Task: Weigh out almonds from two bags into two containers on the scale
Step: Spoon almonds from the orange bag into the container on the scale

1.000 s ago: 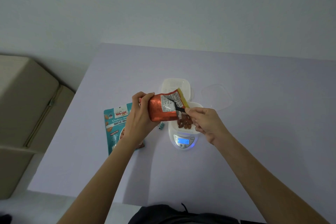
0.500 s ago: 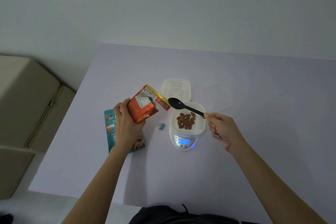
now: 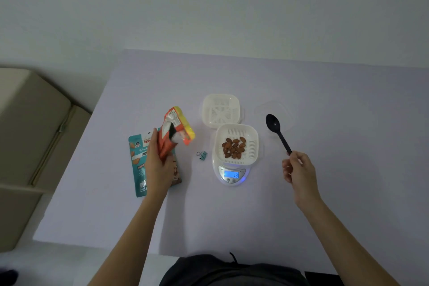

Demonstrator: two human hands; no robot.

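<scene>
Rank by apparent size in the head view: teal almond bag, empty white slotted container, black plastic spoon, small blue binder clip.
1. Teal almond bag, though the left hand covers part of it.
2. Empty white slotted container.
3. Black plastic spoon, long but thin.
4. Small blue binder clip.

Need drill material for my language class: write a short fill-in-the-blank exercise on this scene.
1. The left hand grips the orange bag; the right hand holds a black ____.
2. The almonds lie in the container on the ____.
3. The second container, behind it, is ____.
Missing words: spoon, scale, empty.
</scene>
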